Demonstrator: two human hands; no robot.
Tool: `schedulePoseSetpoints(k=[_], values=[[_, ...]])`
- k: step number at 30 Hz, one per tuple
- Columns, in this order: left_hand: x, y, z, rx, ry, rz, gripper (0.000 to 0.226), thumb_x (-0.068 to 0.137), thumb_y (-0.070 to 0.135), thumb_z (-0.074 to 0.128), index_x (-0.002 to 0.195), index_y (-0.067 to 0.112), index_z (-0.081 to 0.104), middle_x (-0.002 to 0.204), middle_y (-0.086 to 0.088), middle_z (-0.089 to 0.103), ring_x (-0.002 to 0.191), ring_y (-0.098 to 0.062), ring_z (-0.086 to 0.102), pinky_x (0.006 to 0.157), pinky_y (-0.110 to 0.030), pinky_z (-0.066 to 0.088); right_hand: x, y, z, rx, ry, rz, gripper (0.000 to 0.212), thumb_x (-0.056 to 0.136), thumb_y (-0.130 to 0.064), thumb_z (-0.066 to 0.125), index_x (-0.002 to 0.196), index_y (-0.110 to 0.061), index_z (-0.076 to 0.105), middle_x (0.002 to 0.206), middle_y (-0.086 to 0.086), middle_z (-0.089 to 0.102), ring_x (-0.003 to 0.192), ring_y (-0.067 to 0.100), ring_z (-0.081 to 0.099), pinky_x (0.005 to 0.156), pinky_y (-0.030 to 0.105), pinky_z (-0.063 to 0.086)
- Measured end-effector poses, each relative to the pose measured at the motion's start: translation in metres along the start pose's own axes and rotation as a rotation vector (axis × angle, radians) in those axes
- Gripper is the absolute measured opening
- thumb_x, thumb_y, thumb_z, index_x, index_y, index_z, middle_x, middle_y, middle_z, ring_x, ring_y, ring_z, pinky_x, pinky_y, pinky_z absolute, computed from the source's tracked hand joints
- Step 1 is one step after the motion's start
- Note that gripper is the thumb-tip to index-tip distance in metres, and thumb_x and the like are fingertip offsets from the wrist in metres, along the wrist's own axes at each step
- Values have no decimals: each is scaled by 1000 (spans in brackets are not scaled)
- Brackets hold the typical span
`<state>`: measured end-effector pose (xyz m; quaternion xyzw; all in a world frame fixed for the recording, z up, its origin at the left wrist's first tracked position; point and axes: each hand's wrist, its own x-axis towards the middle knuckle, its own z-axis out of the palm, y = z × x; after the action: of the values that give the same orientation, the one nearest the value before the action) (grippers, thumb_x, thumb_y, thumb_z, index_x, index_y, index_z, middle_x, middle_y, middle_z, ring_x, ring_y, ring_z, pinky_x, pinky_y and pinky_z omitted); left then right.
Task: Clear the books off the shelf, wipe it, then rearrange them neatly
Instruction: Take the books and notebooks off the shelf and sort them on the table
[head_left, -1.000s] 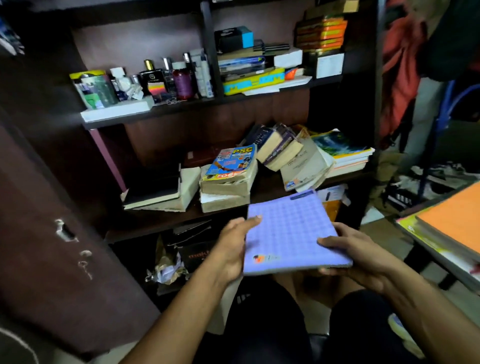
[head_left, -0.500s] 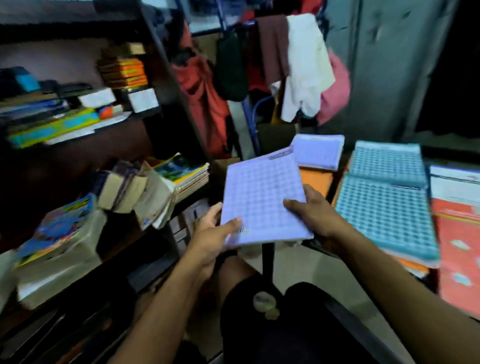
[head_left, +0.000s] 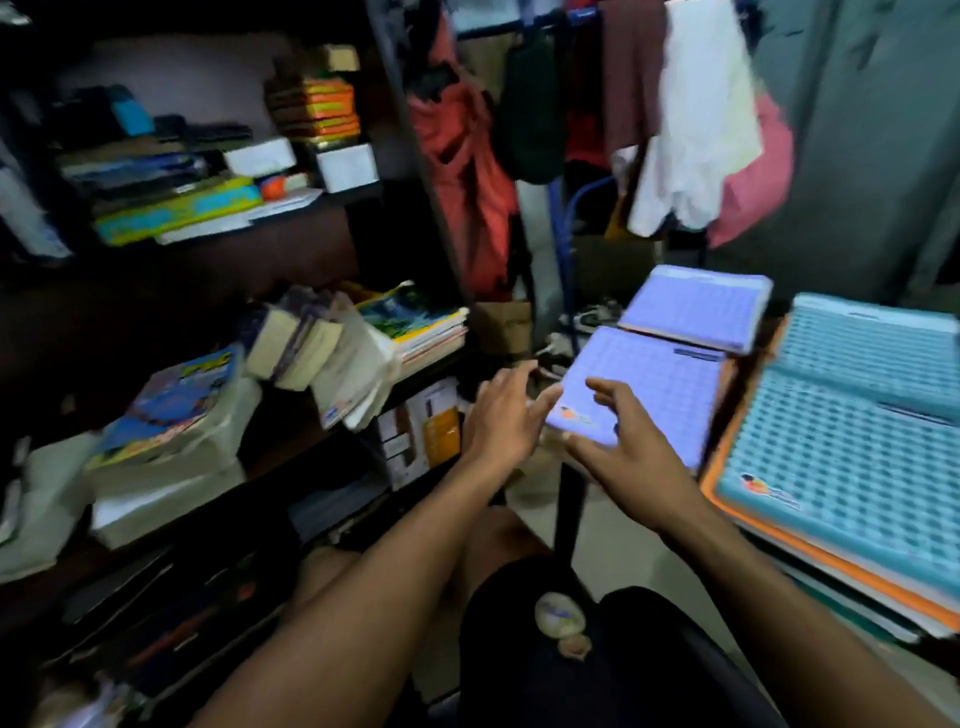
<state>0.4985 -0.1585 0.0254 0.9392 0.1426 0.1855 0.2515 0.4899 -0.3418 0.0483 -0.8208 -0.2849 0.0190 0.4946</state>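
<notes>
Your left hand (head_left: 506, 415) hangs just beside the near left corner of the purple notebook (head_left: 649, 400), fingers spread and nearly straight, holding nothing; whether a fingertip touches the cover's edge cannot be told through the blur. Your right hand (head_left: 628, 452) reaches over the notebook's near edge, fingers straight and splayed above the cover and thumb below the corner. It does not grip; whether it touches the book cannot be told.

The purple notebook lies flat on the stack at your right, on top of an orange book (head_left: 727, 467) whose edge shows along its right side. A second purple notebook (head_left: 696, 309) lies just behind it, overlapping its far end. To the right, two teal notebooks (head_left: 852, 447) lie one behind the other on the same pile.

On your left, the shelf (head_left: 322, 431) is not cleared. A thick book with a blue and yellow cover (head_left: 171, 405) tops a stack of pale books near the front. Beside it several paperbacks (head_left: 306, 348) lean against each other, tilted to the left, and a flat stack with a green cover (head_left: 410, 317) lies at the shelf's right end. The shelf above carries a yellow and teal box (head_left: 176, 208), white boxes (head_left: 345, 166) and an orange stack (head_left: 317, 109).

Clothes (head_left: 691, 119) hang behind the pile, red, dark and white.
</notes>
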Motion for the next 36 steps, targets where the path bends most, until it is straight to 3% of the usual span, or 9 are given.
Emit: schedulePoseSetpoints(k=[4, 6, 10, 12, 17, 20, 28, 33, 36], values=[[-62, -88, -81, -180, 255, -170, 39, 92, 59, 52, 119, 34, 64, 108, 9, 71, 95, -13, 68, 86, -39, 56, 7, -38, 81, 160, -281, -32, 44, 90, -17, 74, 126, -23, 50, 110, -8, 61, 105, 0, 59, 95, 25, 49], [-97, -137, -117, -164, 486, -241, 39, 88, 55, 53, 112, 29, 68, 102, 7, 72, 90, -15, 68, 83, -39, 57, 14, -55, 122, 175, -389, -37, 42, 89, -15, 75, 122, -23, 49, 102, -2, 61, 96, 10, 63, 89, 26, 51], [-166, -238, -180, 42, 918, -451, 55, 82, 46, 55, 123, 10, 62, 124, -16, 60, 116, -37, 57, 104, -50, 46, 31, -99, 214, 220, -576, -11, 45, 88, -30, 77, 123, -27, 48, 109, 9, 64, 101, 21, 65, 83, 28, 52], [-184, -272, -195, 81, 901, -521, 72, 78, 47, 60, 137, 6, 52, 137, -20, 51, 128, -41, 49, 111, -50, 40, 44, -121, 251, 188, -592, -10, 52, 87, -44, 75, 128, -29, 47, 112, 5, 65, 102, 17, 63, 83, 23, 49], [-186, -309, -191, 101, 607, -539, 110, 79, 56, 77, 163, 26, 13, 165, -5, 29, 147, -24, 33, 115, -45, 32, 80, -165, 313, 336, -586, 102, 87, 86, -62, 68, 153, -18, 33, 142, 4, 54, 125, 18, 55, 109, 37, 44], [-184, -318, -183, 192, 706, -532, 100, 79, 69, 59, 162, 25, 23, 152, -7, 51, 125, -32, 54, 100, -44, 41, 96, -181, 337, 387, -589, 121, 83, 89, -60, 67, 154, -21, 31, 133, -5, 55, 121, 16, 57, 107, 35, 44], [-178, -308, -169, 83, 914, -483, 87, 78, 28, 86, 153, 26, 43, 137, 3, 59, 120, -18, 55, 97, -35, 39, 91, -171, 372, 541, -503, 120, 62, 97, -30, 63, 152, -35, 35, 129, -7, 63, 103, 7, 64, 86, 27, 51], [-181, -273, -181, -276, 970, -548, 76, 77, 75, 53, 138, 31, 60, 119, 4, 52, 106, -5, 55, 87, 2, 31, 89, -156, 357, 584, -608, 118, 61, 92, -25, 68, 144, -44, 44, 124, -7, 71, 111, 15, 69, 104, 44, 52], [-180, -261, -187, -456, 977, -641, 58, 83, 72, 54, 130, 38, 61, 124, 4, 50, 110, -10, 59, 92, -11, 41, 80, -150, 348, 560, -612, 85, 61, 93, -26, 68, 144, -47, 42, 124, -11, 69, 109, 10, 68, 101, 38, 52]])
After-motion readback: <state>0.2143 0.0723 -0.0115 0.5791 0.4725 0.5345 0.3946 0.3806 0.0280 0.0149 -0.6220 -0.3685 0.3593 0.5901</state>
